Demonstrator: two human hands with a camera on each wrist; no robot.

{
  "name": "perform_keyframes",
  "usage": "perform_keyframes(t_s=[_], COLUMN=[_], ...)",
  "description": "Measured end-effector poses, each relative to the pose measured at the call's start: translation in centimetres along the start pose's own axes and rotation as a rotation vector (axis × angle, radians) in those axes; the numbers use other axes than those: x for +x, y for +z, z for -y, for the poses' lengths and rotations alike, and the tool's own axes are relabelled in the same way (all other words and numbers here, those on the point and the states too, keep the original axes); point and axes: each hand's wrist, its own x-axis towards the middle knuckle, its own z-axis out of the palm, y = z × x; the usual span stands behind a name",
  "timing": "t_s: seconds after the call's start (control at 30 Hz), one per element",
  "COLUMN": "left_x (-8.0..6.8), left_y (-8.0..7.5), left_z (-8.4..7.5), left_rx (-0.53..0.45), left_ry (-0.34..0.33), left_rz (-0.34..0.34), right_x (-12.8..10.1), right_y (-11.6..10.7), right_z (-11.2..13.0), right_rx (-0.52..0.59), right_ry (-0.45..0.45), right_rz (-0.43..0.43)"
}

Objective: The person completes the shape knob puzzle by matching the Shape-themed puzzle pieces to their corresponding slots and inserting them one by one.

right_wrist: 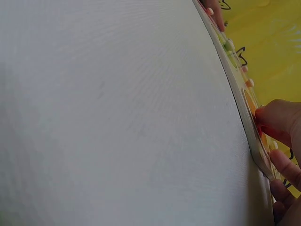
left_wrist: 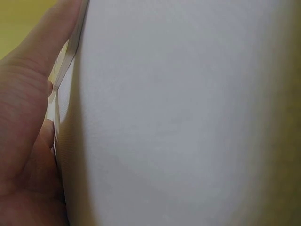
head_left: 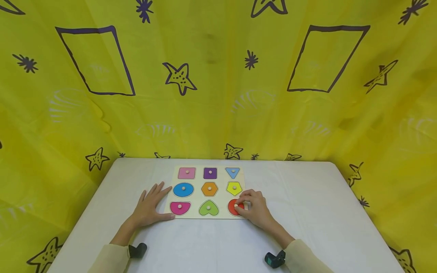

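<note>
A cream puzzle board (head_left: pixel 197 198) lies on the table with knobbed shapes in three rows. My left hand (head_left: pixel 150 207) rests at its left side, fingers spread, thumb and fingertips touching the edge. With thumb and fingers my right hand (head_left: pixel 257 210) pinches the knob of the red round piece (head_left: pixel 231 207) at the near right corner. That hand hides part of the piece, and I cannot tell whether it sits fully flat. Beside it are the green heart (head_left: pixel 203 209) and the yellow pentagon (head_left: pixel 231 188). The left wrist view shows the left thumb (left_wrist: pixel 42 42) along the board's edge.
Other pieces on the board include a magenta half-round (head_left: pixel 185 206), blue oval (head_left: pixel 183 192), orange hexagon (head_left: pixel 209 192), pink shape (head_left: pixel 182 174), purple square (head_left: pixel 210 176) and light blue triangle (head_left: pixel 233 175). A white-covered table (head_left: pixel 307 197) meets a yellow patterned curtain (head_left: pixel 211 113).
</note>
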Motion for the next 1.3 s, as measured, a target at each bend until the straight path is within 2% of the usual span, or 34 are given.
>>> perform_keyframes(t_s=[1.03,1.3], left_x=[-0.06,0.03], left_y=[0.19,0.11], left_z=[0.29,0.1], left_rx=[0.003,-0.002], left_ry=[-0.01,-0.005], left_rz=[-0.001,-0.005], right_x=[0.16,0.19], right_y=[-0.41,-0.74], right_z=[-0.09,-0.1], right_rx=[-0.031,-0.012], right_ry=[-0.006,-0.024], right_rz=[0.064,0.07])
